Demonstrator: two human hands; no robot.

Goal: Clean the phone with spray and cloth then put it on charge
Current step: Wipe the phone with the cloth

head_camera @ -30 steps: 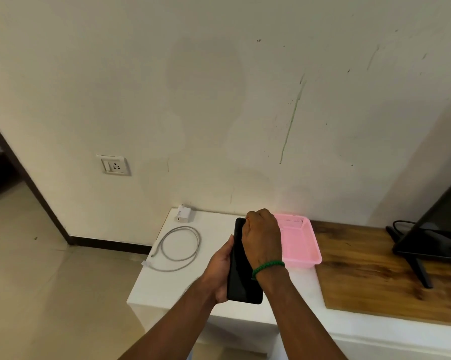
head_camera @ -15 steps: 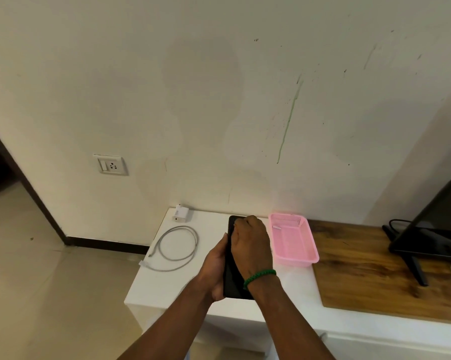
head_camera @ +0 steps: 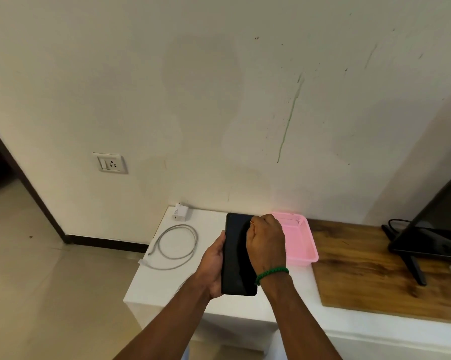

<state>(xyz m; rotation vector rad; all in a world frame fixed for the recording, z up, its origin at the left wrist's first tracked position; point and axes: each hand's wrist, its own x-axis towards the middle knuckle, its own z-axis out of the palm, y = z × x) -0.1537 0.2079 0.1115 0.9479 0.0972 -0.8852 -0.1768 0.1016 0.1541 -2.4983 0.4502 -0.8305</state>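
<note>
In the head view, the black phone [head_camera: 237,255] is in the lower centre of the frame, held above the white table [head_camera: 167,287] with its dark screen up. The left hand [head_camera: 214,266] grips it at its left edge. The right hand [head_camera: 267,245], with a green bracelet [head_camera: 271,274], lies curled on the right part of the screen; if the fingers pinch something, I cannot tell. Left of the phone are a looped cable [head_camera: 176,246] and a white charger [head_camera: 180,211]. A pink basket [head_camera: 301,242] is just right of the hands. A wall socket [head_camera: 110,163] is at middle left.
</note>
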